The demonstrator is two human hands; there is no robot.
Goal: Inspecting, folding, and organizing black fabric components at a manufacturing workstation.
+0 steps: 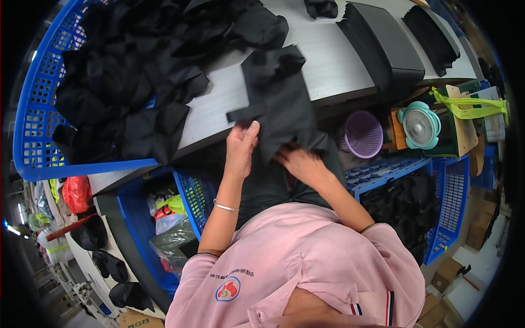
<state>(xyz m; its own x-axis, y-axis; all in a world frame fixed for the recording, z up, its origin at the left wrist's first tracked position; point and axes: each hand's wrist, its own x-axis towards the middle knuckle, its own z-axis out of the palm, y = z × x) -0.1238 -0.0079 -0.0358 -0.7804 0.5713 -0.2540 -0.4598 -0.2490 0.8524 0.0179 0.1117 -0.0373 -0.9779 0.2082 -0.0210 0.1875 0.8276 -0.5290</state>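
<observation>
A black fabric piece with a short strap or flap jutting from its left side spans the table's front edge and my lap. At that left side, just under the strap, my left hand is closed on the fabric, thumb pointing up. My right hand is at the lower part of the same piece; its fingertips are blurred and partly lost against the dark cloth, so their grip is unclear. Up and to the left, a large heap of similar black fabric pieces fills a blue basket and spills onto the table.
On the light grey table, stacks of black sheets stand at the far right. A purple basket and a small teal fan are right of my lap. Blue crates flank me on both sides, holding black pieces and bags.
</observation>
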